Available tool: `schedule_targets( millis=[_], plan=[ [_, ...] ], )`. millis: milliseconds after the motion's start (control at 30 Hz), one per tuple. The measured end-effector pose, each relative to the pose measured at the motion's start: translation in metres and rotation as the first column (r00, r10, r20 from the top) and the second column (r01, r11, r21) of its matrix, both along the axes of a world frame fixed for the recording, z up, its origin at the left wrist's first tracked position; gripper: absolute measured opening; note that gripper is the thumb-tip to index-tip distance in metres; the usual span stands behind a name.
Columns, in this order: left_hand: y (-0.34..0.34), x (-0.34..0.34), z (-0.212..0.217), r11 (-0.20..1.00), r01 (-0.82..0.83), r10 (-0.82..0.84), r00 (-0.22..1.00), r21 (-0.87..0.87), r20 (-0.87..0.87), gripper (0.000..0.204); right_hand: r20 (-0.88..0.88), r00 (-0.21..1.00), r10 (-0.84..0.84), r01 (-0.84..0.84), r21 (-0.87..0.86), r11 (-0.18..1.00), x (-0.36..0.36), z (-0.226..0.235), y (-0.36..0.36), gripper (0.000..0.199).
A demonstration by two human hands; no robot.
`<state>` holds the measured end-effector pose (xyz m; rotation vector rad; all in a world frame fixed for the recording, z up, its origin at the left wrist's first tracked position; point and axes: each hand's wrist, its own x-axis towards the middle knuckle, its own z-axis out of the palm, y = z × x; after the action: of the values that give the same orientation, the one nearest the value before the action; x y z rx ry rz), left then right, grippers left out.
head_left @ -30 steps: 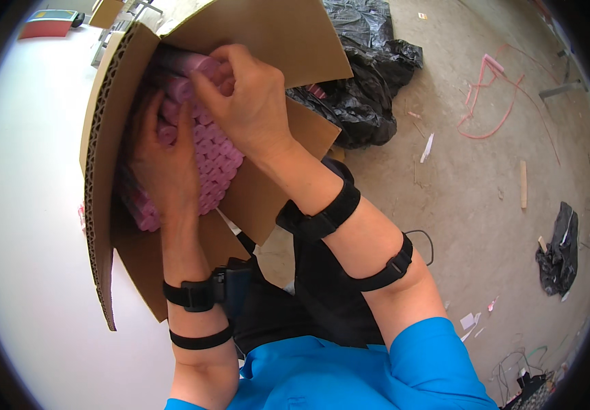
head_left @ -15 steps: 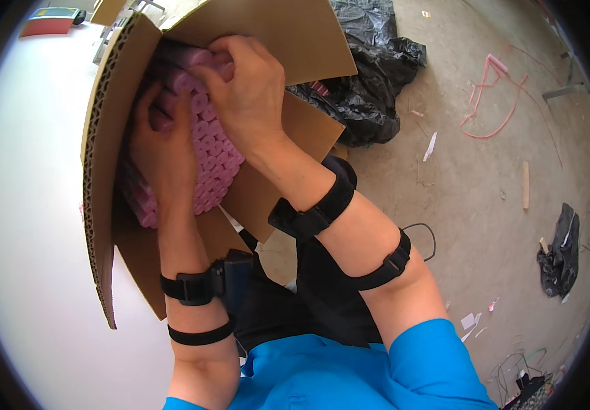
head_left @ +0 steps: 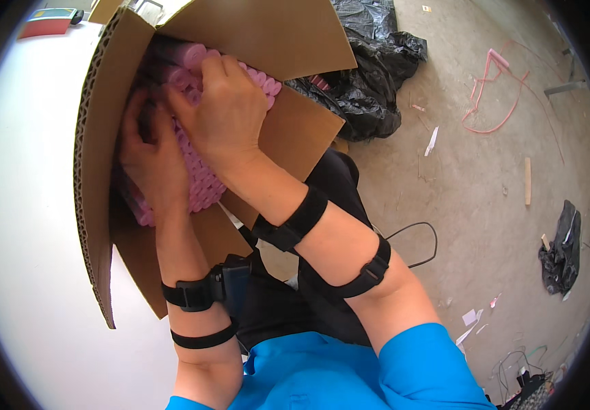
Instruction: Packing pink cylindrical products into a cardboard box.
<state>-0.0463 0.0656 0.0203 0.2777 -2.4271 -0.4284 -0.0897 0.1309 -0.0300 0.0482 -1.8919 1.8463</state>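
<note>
A tall cardboard box [head_left: 100,171] lies tilted with its flaps spread, packed with pink rolls [head_left: 203,184] whose round hollow ends face me. My left hand [head_left: 155,154] is inside, along the box's left wall. Its thumb and fingers curve toward each other around a dark gap, and the shaded fingertips hide what they hold. My right hand [head_left: 230,113] reaches over the upper rolls. Its fingers are bent, and its thumb and forefinger close around a pink roll near the top, partly hidden by the hand. A larger roll end [head_left: 194,56] shows just above the fingers.
The box stands at a white tabletop [head_left: 29,205] on the left. Black plastic bags [head_left: 370,82] lie on the concrete floor behind the flaps. Farther right are a tangled pink strip [head_left: 489,89], a wooden stick [head_left: 528,181] and a crumpled black bag [head_left: 561,249].
My right hand has moved left and down over the rolls, uncovering roll ends at the upper right. My left hand has shifted slightly left, and the box has tipped a little that way.
</note>
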Motion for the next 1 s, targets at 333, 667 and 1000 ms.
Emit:
schedule_targets(
  millis=[333, 667, 1000],
  plan=[
    [0.002, 0.0, 0.004, 1.0, 0.017, -0.018, 0.999, 0.02, 0.032, 0.033, 0.068, 0.998, -0.007, 0.017, -0.153, 0.988, 0.01, 0.008, 0.001, 0.034],
    [0.003, -0.001, 0.006, 1.0, -0.002, 0.0, 0.996, 0.027, 0.088, 0.033, 0.091, 0.993, 0.077, -0.042, -0.335, 0.941, 0.012, 0.014, 0.002, 0.026],
    [-0.001, 0.002, 0.008, 0.999, 0.031, -0.037, 0.987, 0.044, 0.156, 0.041, 0.033, 0.995, 0.089, -0.069, -0.386, 0.92, -0.004, 0.008, -0.007, 0.017]
  ],
)
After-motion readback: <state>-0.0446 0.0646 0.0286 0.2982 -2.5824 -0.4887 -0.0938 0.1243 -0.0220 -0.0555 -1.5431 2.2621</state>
